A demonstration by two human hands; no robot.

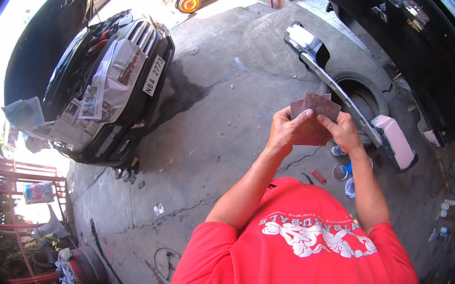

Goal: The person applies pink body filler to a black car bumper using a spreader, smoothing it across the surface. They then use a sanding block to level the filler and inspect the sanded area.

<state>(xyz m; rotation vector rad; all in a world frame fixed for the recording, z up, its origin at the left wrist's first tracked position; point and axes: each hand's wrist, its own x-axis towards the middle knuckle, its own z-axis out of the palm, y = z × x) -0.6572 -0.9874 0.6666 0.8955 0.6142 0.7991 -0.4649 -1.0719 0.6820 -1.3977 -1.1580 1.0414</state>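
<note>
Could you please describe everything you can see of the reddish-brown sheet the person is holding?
The reddish-brown sheet looks like thin, matte abrasive paper, folded or doubled into overlapping layers with a corner pointing up. It is held in the air, above the concrete floor. The left hand pinches its left edge, thumb on top; the right hand grips its right and lower part.

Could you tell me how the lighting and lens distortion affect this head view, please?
Head view: hard sun blows out the upper left beside the car; the concrete floor is evenly lit; fisheye bends edges toward a dark vignetted rim; both hands, left hand and right hand, and the sandpaper are sharp at centre.
</note>
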